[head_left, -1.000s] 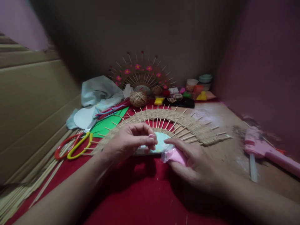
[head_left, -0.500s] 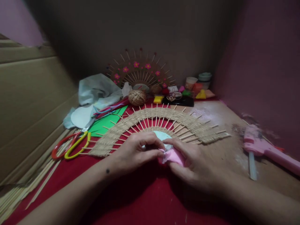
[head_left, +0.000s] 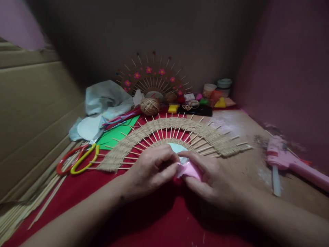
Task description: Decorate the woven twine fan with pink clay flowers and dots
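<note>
Scissors [head_left: 77,160], glue gun [head_left: 282,158], twine ball [head_left: 149,106]

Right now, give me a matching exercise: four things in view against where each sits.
Things:
1. scissors
2. glue gun
3. twine ball
4. pink packet

Places:
a. behind the woven fan
b. pinched between the left hand and the right hand
c. at the far right
d. left of the woven fan

Pairs: 1-d, 2-c, 3-a, 4-b

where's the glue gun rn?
Head view, far right: the pink glue gun lies on the bare wooden tabletop, right of the right hand holding a pink packet, past the woven fan's right tip.
</note>
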`<state>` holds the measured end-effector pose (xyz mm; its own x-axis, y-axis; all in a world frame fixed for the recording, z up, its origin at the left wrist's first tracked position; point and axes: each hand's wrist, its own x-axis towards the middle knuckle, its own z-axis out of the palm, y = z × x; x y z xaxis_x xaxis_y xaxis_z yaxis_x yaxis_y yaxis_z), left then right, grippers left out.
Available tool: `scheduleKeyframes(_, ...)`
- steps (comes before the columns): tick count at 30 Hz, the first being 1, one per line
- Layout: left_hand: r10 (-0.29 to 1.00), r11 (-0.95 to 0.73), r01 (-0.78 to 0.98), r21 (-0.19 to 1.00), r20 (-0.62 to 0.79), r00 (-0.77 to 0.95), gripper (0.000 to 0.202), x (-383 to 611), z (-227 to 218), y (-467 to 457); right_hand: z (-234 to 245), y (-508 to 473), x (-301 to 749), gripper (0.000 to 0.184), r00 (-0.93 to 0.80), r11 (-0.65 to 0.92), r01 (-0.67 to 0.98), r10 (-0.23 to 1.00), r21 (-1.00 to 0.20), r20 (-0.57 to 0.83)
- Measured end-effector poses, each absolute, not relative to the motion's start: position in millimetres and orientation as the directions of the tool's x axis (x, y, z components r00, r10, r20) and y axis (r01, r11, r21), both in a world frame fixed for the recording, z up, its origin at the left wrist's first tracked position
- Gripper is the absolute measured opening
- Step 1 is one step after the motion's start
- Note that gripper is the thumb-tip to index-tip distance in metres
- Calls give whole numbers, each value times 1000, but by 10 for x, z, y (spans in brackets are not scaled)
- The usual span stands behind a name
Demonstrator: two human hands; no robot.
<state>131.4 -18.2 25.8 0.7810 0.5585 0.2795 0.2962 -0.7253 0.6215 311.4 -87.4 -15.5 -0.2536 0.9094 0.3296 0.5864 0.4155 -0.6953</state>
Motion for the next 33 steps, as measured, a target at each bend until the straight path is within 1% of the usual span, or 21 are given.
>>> scheduleKeyframes(2, 694, -521, 337, 784, 160, 702, 14, 1281, 297, -146, -149, -873, 3114, 42, -244, 411, 605, 911, -682, 333)
scheduleKeyframes(3, 742, -398, 326, 857, 92, 664, 15, 1259, 310, -115, -145, -873, 3115, 42, -240, 412, 614, 910, -673, 338)
scheduleKeyframes(5, 787, -200, 226, 953, 19, 617, 15, 1211, 318, -41, -140, -874, 3116, 42, -241, 419, 623, 906, -661, 348)
scheduleKeyframes(8, 767, -37, 87, 996, -28, 641, 11, 1167, 285, 41, -141, -872, 3115, 42, -235, 420, 620, 905, -663, 353)
scheduleKeyframes(11, 744, 89, 61, 994, -108, 660, 17, 1177, 241, 52, -146, -868, 3112, 42, -230, 412, 609, 910, -678, 346)
scheduleKeyframes(14, 722, 156, 11, 988, -121, 681, 20, 1208, 217, 34, -152, -867, 3109, 44, -240, 418, 593, 908, -688, 344)
scheduleKeyframes(18, 710, 163, -91, 982, -53, 702, 25, 1228, 204, 28, -172, -866, 3107, 46, -227, 396, 620, 917, -678, 328)
scheduleKeyframes(23, 683, 207, -140, 968, -41, 729, 10, 1230, 196, 25, -186, -863, 3109, 45, -222, 392, 630, 918, -671, 328)
scheduleKeyframes(28, 657, 286, -219, 933, -24, 753, 10, 1214, 254, 37, -175, -871, 3123, 45, -227, 385, 636, 921, -668, 315)
scheduleKeyframes(30, 665, 309, -263, 914, -10, 747, 10, 1193, 300, 53, -169, -871, 3123, 45, -222, 377, 650, 924, -659, 310)
scheduleKeyframes(33, 726, 302, -335, 892, 12, 687, 13, 1164, 368, 82, -166, -866, 3118, 44, -216, 377, 659, 924, -651, 316)
